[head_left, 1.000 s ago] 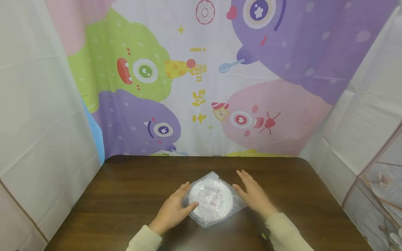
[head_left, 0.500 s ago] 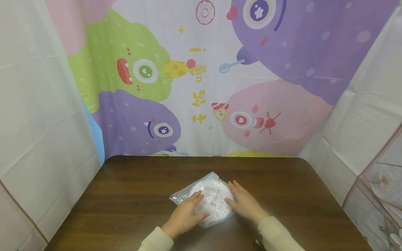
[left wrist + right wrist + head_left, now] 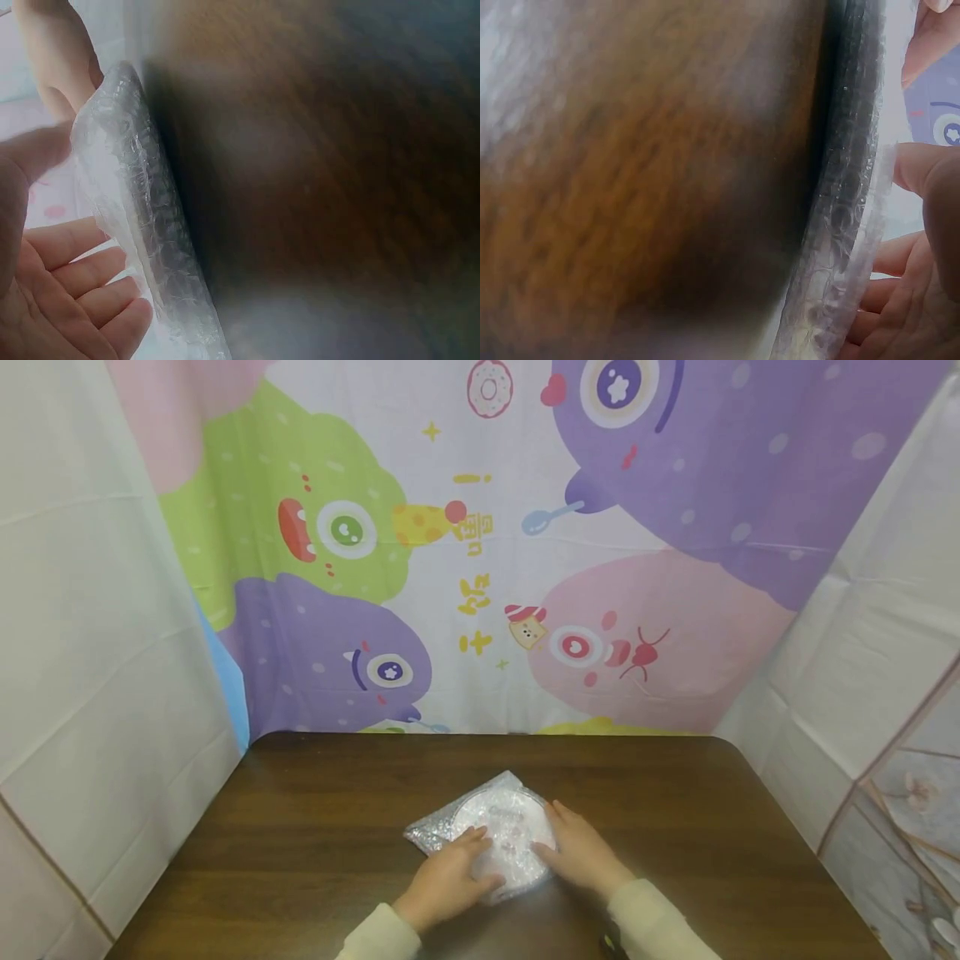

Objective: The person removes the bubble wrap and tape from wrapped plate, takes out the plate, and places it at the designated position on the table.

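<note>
The left hand, thumb and fingers apart, rests on the left of the disc, bubble-wrapped on the table; the right hand, likewise parted, touches its right edge. Light, even pressure from both sides should steady it best. Its print is blurred; a dark thing to its near right is cut off.

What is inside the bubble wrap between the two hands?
A round white object with faint markings shows through the bubble wrap. The left hand and right hand cover parts of it, and its underside is hidden.
</note>
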A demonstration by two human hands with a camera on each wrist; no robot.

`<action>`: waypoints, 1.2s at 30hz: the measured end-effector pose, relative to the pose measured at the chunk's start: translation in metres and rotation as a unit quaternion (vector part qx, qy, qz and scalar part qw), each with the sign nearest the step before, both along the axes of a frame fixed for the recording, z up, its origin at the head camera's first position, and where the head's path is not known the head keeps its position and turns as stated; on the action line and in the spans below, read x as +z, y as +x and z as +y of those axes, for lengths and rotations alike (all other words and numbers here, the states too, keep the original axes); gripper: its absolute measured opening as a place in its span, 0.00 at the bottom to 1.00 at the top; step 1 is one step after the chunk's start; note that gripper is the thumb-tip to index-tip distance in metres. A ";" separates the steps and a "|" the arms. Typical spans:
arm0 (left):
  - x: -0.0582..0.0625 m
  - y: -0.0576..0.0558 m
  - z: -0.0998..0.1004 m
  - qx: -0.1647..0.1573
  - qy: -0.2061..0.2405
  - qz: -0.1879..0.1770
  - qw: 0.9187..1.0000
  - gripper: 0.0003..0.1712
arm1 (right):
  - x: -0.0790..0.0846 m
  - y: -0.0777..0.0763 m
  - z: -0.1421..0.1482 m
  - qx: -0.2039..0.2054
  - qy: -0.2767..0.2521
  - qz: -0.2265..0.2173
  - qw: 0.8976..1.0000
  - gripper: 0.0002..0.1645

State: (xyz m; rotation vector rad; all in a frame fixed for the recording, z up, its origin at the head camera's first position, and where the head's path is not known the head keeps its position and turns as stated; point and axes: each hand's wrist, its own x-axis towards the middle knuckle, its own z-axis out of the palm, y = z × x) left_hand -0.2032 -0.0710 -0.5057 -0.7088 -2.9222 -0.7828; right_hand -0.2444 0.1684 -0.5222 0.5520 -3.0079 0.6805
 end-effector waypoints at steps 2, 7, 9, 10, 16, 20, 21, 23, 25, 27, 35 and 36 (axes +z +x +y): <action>0.000 0.001 0.000 -0.002 -0.006 -0.002 1.000 0.36 | -0.001 0.000 -0.001 0.001 0.007 0.000 1.000 0.44; -0.002 0.002 0.001 -0.003 -0.019 0.003 1.000 0.39 | -0.003 -0.001 -0.002 0.003 0.019 -0.001 1.000 0.45; -0.003 0.003 0.001 -0.003 -0.021 0.004 1.000 0.38 | -0.004 -0.001 -0.002 0.004 0.016 -0.002 1.000 0.45; -0.003 0.003 0.001 -0.003 -0.023 0.005 1.000 0.38 | -0.004 -0.001 -0.002 0.004 0.015 -0.003 1.000 0.45; -0.004 0.006 0.002 -0.001 -0.028 0.006 1.000 0.37 | -0.003 0.000 -0.001 0.010 0.011 -0.008 1.000 0.45; -0.003 0.007 0.002 0.001 -0.026 0.007 1.000 0.34 | -0.004 -0.001 -0.001 0.016 0.014 -0.007 1.000 0.45; -0.003 0.007 0.002 0.001 -0.026 0.009 1.000 0.34 | -0.004 -0.001 -0.001 0.018 0.013 -0.007 1.000 0.45; -0.003 0.007 0.002 0.001 -0.023 0.012 1.000 0.33 | -0.005 -0.001 0.000 0.021 0.014 -0.006 1.000 0.45; -0.004 0.008 0.002 0.001 -0.024 0.017 1.000 0.32 | -0.006 -0.002 0.000 0.023 0.013 -0.005 1.000 0.45; -0.004 0.008 0.002 0.000 -0.025 0.019 0.999 0.31 | -0.007 -0.002 0.000 0.023 0.013 -0.006 1.000 0.45; -0.003 0.011 0.000 -0.006 -0.035 0.072 0.997 0.25 | -0.009 -0.006 0.002 0.024 0.007 -0.014 1.000 0.46; -0.003 0.011 0.000 -0.008 -0.034 0.080 0.996 0.24 | -0.010 -0.007 0.002 0.025 0.004 -0.014 1.000 0.46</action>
